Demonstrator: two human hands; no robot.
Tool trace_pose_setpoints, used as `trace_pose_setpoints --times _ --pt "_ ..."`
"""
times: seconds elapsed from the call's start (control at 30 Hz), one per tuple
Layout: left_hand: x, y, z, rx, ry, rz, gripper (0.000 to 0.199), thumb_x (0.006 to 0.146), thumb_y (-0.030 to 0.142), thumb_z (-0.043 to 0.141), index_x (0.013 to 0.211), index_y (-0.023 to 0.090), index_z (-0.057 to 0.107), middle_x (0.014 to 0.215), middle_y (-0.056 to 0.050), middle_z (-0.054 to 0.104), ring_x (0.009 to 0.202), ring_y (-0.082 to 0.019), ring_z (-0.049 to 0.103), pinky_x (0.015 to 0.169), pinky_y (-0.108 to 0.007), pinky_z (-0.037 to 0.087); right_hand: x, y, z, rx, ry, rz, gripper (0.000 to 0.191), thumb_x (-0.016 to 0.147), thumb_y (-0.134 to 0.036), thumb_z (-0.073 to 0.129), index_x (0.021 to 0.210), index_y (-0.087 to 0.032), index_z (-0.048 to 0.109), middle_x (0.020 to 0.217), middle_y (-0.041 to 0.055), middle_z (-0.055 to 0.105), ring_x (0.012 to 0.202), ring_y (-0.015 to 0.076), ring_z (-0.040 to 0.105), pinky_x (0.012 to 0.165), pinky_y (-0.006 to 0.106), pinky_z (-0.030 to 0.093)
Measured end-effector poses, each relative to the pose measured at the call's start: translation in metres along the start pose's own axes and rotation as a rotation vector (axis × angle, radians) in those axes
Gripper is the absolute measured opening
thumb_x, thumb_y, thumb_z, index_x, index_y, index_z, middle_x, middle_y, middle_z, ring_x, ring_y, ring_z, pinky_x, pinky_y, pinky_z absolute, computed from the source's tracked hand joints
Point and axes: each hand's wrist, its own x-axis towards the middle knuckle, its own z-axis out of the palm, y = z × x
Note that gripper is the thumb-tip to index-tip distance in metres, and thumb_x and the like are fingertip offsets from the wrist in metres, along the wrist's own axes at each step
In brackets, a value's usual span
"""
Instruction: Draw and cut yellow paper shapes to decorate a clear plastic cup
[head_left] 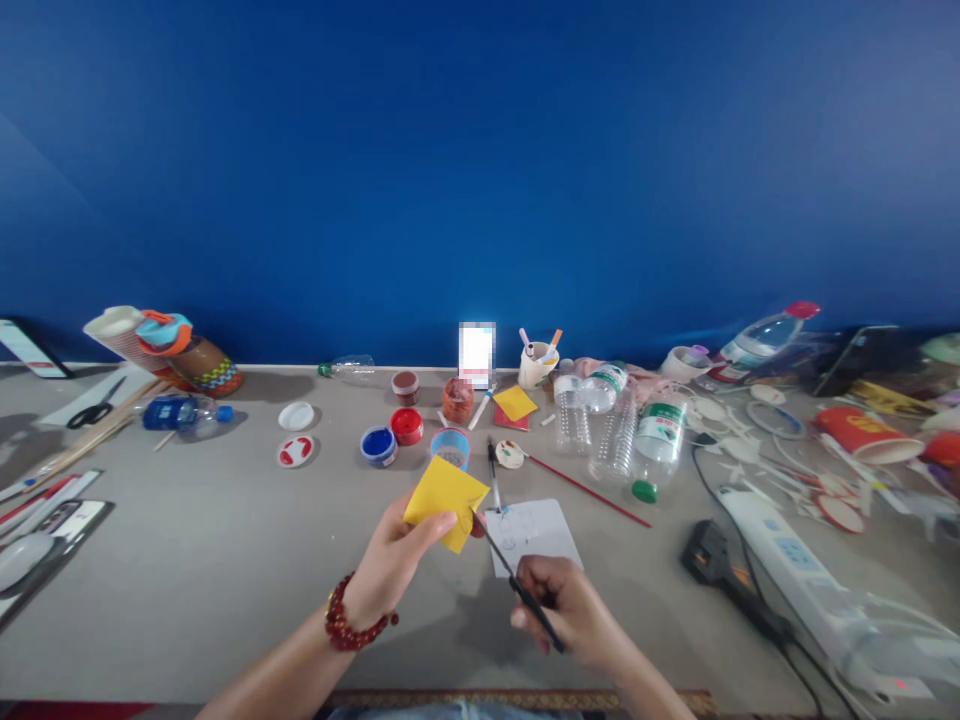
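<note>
A square of yellow paper [442, 498] is pinched in my left hand [401, 555], thumb on top, above the middle of the grey table. Dark scissors [517, 585] are gripped in my right hand [559, 605], their tips at the right edge of the yellow paper, beside a curved line drawn on it. A white sheet with pencil drawings [536, 535] lies under and behind the scissors. Just beyond the yellow paper stands a blue-rimmed cup [450, 447].
Blue paint [379, 446] and red paint [406, 426] stand behind my left hand. Plastic bottles [660, 435], a red brush [589, 490], a glue gun [731, 580] and a power strip [795, 570] lie to the right. A blue-labelled bottle [176, 413] lies at left.
</note>
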Motion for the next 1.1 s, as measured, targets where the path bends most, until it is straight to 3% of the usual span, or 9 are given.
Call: trace_pose_setpoints --times 0.23,0.43,0.67,0.9,1.1 --pt "0.0 0.004 -0.001 0.046 -0.004 -0.024 0.031 0.082 0.037 0.064 0.097 0.012 0.071 0.093 -0.013 0.074 0.083 -0.026 0.067 0.073 -0.032 0.051 0.0 0.0 0.0 -0.005 0.002 -0.013 0.064 0.06 -0.069 0.074 0.055 -0.022 0.031 0.039 -0.0105 0.032 0.036 0.0058 0.034 0.04 0.02 0.019" --pt "0.0 0.002 -0.003 0.013 -0.029 0.005 0.023 0.085 0.031 0.062 0.099 0.014 0.07 0.094 -0.011 0.074 0.085 -0.024 0.067 0.076 -0.031 0.051 0.001 0.0 -0.001 -0.042 0.015 -0.024 0.062 0.061 -0.064 0.077 0.055 -0.022 0.032 0.039 -0.0102 0.032 0.036 0.0058 0.032 0.04 0.02 0.018" --pt "0.003 -0.008 -0.006 0.03 0.081 0.046 0.03 0.081 0.031 0.069 0.105 0.013 0.069 0.093 -0.009 0.074 0.082 -0.023 0.067 0.075 -0.031 0.052 0.0 0.001 -0.001 -0.062 0.038 -0.018 0.062 0.06 -0.063 0.078 0.055 -0.022 0.032 0.039 -0.0092 0.034 0.037 0.0067 0.034 0.04 0.02 0.02" --pt "0.005 -0.008 -0.012 -0.09 0.048 0.063 0.029 0.083 0.031 0.067 0.107 0.014 0.07 0.102 -0.01 0.074 0.09 -0.024 0.067 0.08 -0.031 0.051 -0.009 -0.008 -0.011 -0.063 -0.086 -0.02 0.063 0.057 -0.076 0.07 0.063 -0.019 0.044 0.053 -0.0048 0.044 0.048 0.0077 0.038 0.044 0.019 0.025" --pt "0.008 -0.005 -0.022 -0.124 0.063 -0.034 0.029 0.08 0.031 0.07 0.105 0.017 0.071 0.1 -0.008 0.075 0.09 -0.023 0.067 0.079 -0.029 0.051 -0.02 -0.02 -0.032 0.023 -0.205 0.094 0.066 0.052 -0.076 0.073 0.062 -0.019 0.04 0.055 -0.0053 0.047 0.047 0.0072 0.041 0.043 0.018 0.033"
